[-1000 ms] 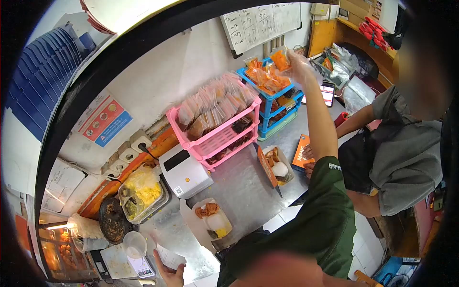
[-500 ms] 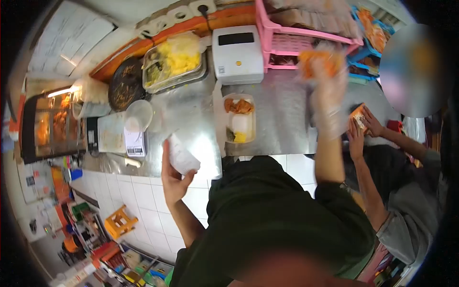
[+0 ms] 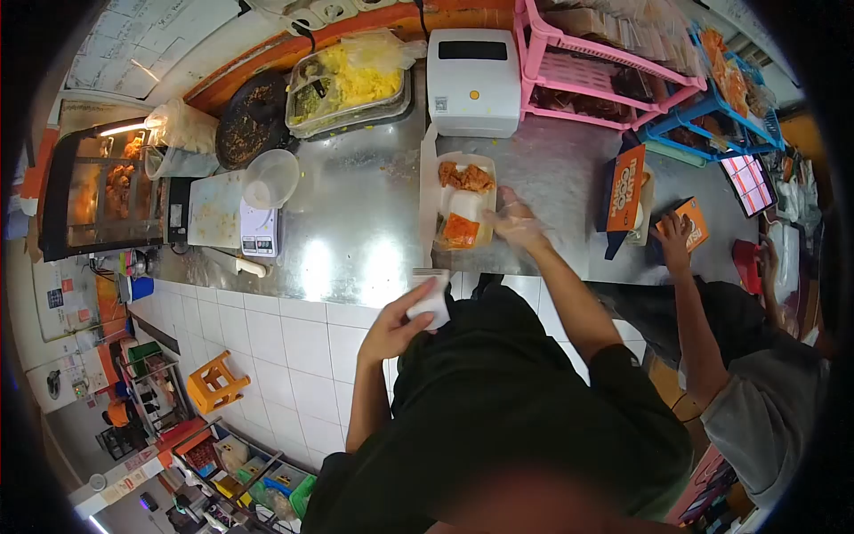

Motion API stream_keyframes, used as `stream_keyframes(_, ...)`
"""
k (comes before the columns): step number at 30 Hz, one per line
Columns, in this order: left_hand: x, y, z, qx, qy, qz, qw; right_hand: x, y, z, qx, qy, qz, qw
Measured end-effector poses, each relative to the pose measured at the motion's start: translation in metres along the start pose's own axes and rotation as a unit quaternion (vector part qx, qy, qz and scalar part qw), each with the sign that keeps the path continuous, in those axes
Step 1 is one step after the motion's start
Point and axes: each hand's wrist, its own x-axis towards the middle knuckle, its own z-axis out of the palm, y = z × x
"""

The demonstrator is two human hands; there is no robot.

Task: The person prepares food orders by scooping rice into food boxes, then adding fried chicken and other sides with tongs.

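Food box [image 3: 461, 206]: open white container, lid raised on its left side, sitting mid-tabletop [image 3: 356, 222] on the steel surface; it holds fried pieces at the far end, a white mound in the middle and an orange sauce packet [image 3: 461, 230] at the near end.

Largest to smallest, around you:
- Steel tabletop, spanning the scene from left to right.
- Pink rack [image 3: 592, 67] and blue rack [image 3: 712, 98], far right, stocked with packets.
- Display warmer [image 3: 93, 191], far left.
- White label printer [image 3: 473, 69], just beyond the food box.
- Lined tray of yellow and green food [image 3: 351, 82], left of the printer, with a dark round pan [image 3: 249, 120] beside it.
- Small scale carrying a clear cup [image 3: 265, 200], left of the box.
- Another person's hand [image 3: 676, 236] on an orange carton [image 3: 692, 222], right.

Your right hand [image 3: 514, 221], in a clear glove, rests at the box's right edge, fingers loose, grasping nothing. Your left hand [image 3: 400, 325], at the near edge, has its grip clenched around a folded white paper [image 3: 430, 298].
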Motion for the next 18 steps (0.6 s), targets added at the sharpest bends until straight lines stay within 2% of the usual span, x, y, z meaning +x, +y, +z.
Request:
stream_keyframes(2, 0.018, -0.006, 0.006, 0.072, -0.053, 0.019, 0.996, 0.032, 0.039, 0.029, -0.076, 0.106, -0.050, 0.990)
stream_keyframes(4, 0.038, -0.017, 0.017, 0.105, -0.080, 0.020, 0.991, 0.032, 0.049, 0.019, -0.050, 0.099, -0.022, 0.994)
stream_keyframes(6, 0.064, -0.035, 0.034, 0.092, -0.118, -0.017, 0.989, 0.026, 0.065, 0.001, -0.022, 0.100, 0.010, 0.995)
stream_keyframes(7, 0.079, -0.045, 0.044, 0.092, -0.129, -0.015, 0.987, 0.022, 0.073, -0.013, -0.010, 0.124, -0.006, 0.992)
stream_keyframes(9, 0.108, -0.066, 0.064, 0.207, -0.194, 0.038, 0.958, 0.016, 0.097, -0.038, -0.003, 0.159, -0.016, 0.987)
stream_keyframes(12, 0.149, -0.105, 0.091, 0.245, -0.243, 0.036, 0.938, 0.007, 0.127, -0.063, 0.041, 0.236, -0.042, 0.970)
stream_keyframes(14, 0.161, -0.097, 0.107, 0.282, -0.267, 0.019, 0.921, -0.030, 0.103, -0.078, -0.073, 0.337, -0.067, 0.936)
stream_keyframes(15, 0.165, -0.094, 0.113, 0.321, -0.279, -0.003, 0.905, -0.051, 0.095, -0.082, -0.076, 0.342, -0.067, 0.934)
stream_keyframes(16, 0.169, -0.102, 0.117, 0.347, -0.286, -0.012, 0.893, -0.074, 0.087, -0.082, -0.121, 0.306, -0.099, 0.939)
stream_keyframes(17, 0.173, -0.112, 0.118, 0.347, -0.287, -0.009, 0.893, -0.090, 0.082, -0.081, -0.165, 0.268, -0.132, 0.940)
stream_keyframes(18, 0.175, -0.124, 0.120, 0.330, -0.290, 0.015, 0.898, -0.100, 0.080, -0.080, -0.166, 0.270, -0.132, 0.939)
